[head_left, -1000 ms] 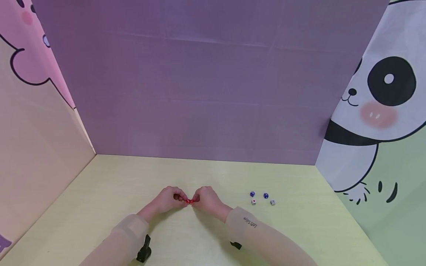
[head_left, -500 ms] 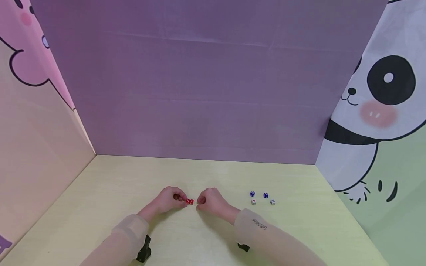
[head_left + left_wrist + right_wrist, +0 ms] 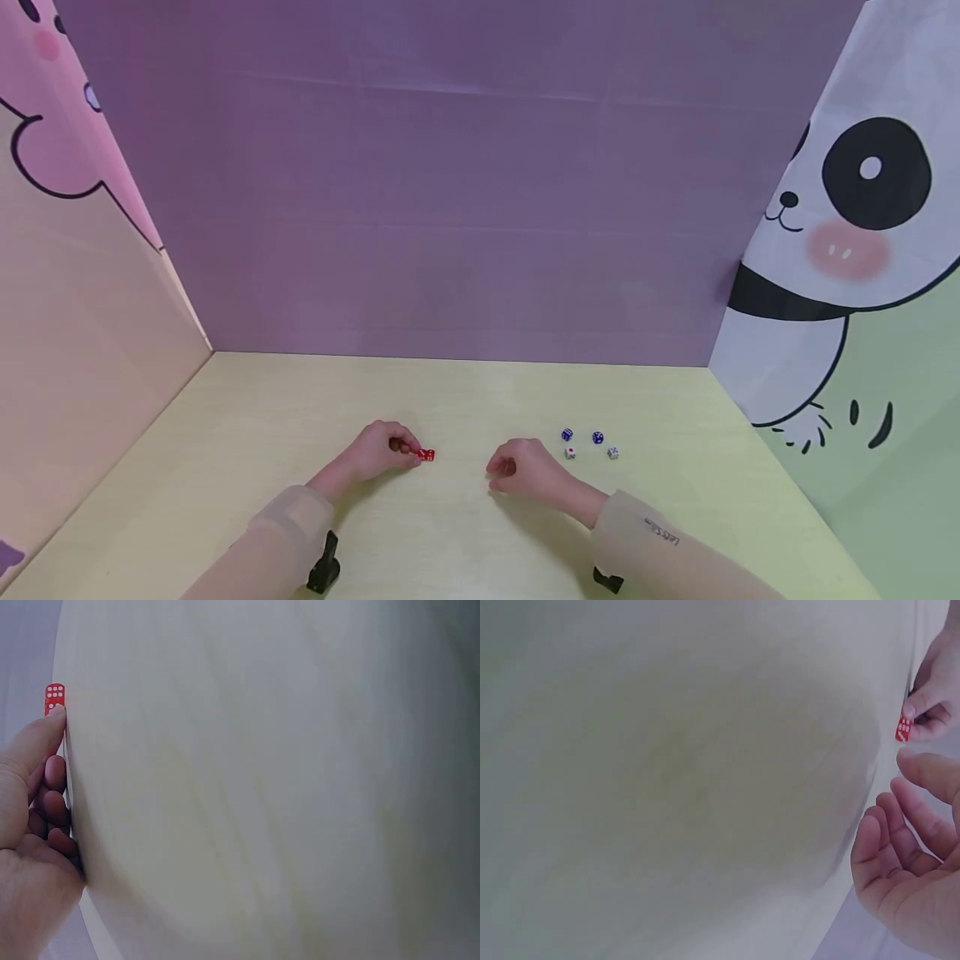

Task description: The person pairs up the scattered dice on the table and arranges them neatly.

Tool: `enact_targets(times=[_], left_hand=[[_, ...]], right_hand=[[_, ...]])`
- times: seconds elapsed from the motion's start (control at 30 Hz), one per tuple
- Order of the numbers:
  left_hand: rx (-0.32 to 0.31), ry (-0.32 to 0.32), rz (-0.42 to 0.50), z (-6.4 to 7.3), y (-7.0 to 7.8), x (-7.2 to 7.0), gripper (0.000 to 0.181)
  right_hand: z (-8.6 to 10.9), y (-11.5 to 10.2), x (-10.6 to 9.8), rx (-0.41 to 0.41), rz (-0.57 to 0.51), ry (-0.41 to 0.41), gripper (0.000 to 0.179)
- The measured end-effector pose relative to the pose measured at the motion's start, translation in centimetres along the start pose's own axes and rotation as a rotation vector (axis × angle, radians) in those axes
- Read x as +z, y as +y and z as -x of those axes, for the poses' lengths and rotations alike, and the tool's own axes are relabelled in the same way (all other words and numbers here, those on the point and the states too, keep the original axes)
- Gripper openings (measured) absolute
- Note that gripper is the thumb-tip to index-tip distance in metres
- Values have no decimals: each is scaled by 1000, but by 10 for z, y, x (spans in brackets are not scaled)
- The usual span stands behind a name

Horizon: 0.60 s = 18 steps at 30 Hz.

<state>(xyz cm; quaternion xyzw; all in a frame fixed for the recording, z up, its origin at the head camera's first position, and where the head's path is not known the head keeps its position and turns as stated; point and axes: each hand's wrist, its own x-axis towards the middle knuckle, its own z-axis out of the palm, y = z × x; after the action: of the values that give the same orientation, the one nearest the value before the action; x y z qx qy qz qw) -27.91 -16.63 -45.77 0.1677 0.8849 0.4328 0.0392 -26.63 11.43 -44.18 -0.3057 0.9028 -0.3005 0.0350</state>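
Two red dice (image 3: 427, 455) with white pips stand side by side at mid-table. My left hand (image 3: 375, 450) pinches the left die of the pair between thumb and forefinger. In the left wrist view the thumb (image 3: 41, 739) covers part of that red die, and the other die (image 3: 55, 691) shows six pips beyond it. My right hand (image 3: 528, 469) is over the table, apart from the dice on its left, its fingers loosely bent with nothing between them. In the right wrist view a gap separates its fingertips from the red dice (image 3: 904, 729).
On the right part of the pale table (image 3: 300, 392) lie two blue dice, one left (image 3: 567, 434) and one right (image 3: 597, 437). Nearer are a white die with a red pip (image 3: 570, 453) and another white die (image 3: 613, 452). A purple wall (image 3: 465, 208) closes the back.
My right hand has let go of the right red die and drawn away to the right, towards the blue and white dice. The left hand has stayed at the red dice.
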Motion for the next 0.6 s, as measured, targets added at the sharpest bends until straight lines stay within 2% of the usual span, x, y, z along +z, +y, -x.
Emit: enact_targets(times=[0.2, 0.4, 0.6], left_hand=[[-10, 0, 1, 1, 1, -1, 14], [6, 0, 8, 0, 0, 1, 15], [6, 6, 6, 0, 0, 1, 15]], right_hand=[[24, 17, -17, 19, -11, 19, 12], [46, 36, -34, 100, -43, 75, 12], [58, 50, -48, 159, -36, 127, 9]])
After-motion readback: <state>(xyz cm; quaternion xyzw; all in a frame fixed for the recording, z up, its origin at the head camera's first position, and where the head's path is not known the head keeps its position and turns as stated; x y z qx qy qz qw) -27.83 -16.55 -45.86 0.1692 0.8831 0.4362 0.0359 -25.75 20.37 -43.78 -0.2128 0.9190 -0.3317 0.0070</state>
